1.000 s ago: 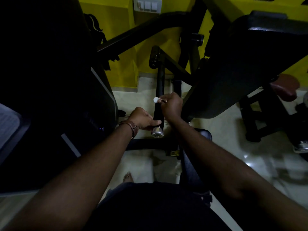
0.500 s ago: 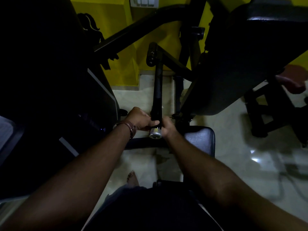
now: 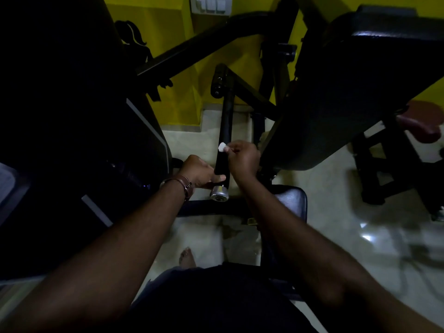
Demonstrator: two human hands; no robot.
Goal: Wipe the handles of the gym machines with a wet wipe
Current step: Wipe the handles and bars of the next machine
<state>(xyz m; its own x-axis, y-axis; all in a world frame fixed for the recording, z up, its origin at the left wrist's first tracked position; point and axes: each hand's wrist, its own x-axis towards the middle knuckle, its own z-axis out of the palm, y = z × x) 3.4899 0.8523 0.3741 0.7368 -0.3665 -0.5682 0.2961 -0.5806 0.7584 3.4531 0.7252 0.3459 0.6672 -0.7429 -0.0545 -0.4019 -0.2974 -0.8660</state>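
Left hand grips the black handle near its silver end cap; farther up, right hand pinches the wet wipe against it. Keep bracing, wrap fully, stroke along the grip.

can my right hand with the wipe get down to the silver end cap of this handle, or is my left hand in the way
Probably not cleanly. The left hand grips the handle just above the silver end cap, between it and the right hand holding the wet wipe. Only the cap's end face looks free.
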